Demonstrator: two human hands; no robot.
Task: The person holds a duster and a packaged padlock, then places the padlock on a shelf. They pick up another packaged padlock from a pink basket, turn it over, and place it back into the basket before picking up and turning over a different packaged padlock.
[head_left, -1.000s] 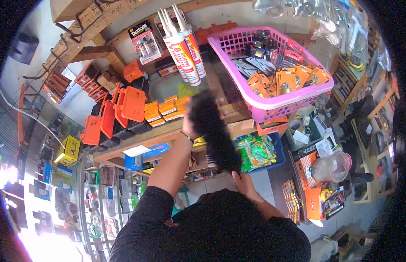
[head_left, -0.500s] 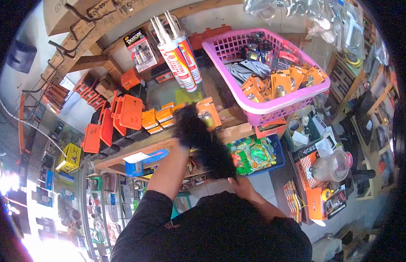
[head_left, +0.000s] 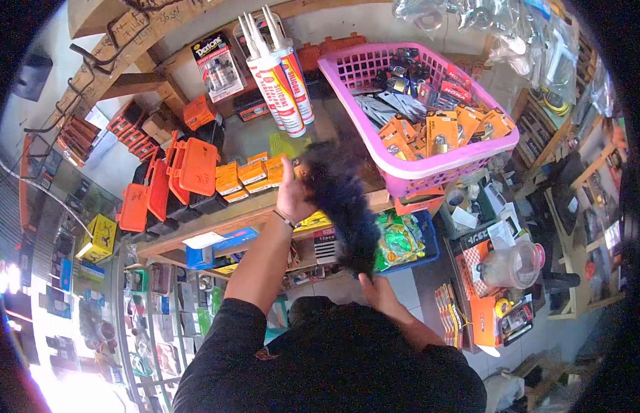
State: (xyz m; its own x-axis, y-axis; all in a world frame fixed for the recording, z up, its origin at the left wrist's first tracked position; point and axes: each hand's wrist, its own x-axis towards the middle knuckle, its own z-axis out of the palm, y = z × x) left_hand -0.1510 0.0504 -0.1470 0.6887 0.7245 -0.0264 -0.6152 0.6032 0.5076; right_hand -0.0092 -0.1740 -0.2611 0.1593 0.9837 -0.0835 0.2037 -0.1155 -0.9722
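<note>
My right hand [head_left: 382, 296] is closed around the lower end of a dark, fluffy duster [head_left: 344, 210]. The duster slants up and to the left over the front edge of the wooden shelf, slightly blurred. Beside its upper part is my left hand [head_left: 292, 198], a digit stretched upward. The other fingers are partly hidden behind the duster, and I see nothing held. Small orange-yellow boxes [head_left: 253, 172] stand in a row just left of that hand. Behind them stand white silicone sealant tubes [head_left: 278, 93] with nozzles up.
A pink basket [head_left: 447, 160] of carded padlocks stands right of the duster. Open orange cases [head_left: 198, 167] line the shelf's left. Below are a blue tray [head_left: 433, 251] of green packets and a clear jar [head_left: 516, 265]. Metal hooks [head_left: 93, 58] jut out at upper left.
My left hand has moved left and come into view from behind the duster. The orange padlock card beside the duster no longer shows. The duster's upper end has shifted right.
</note>
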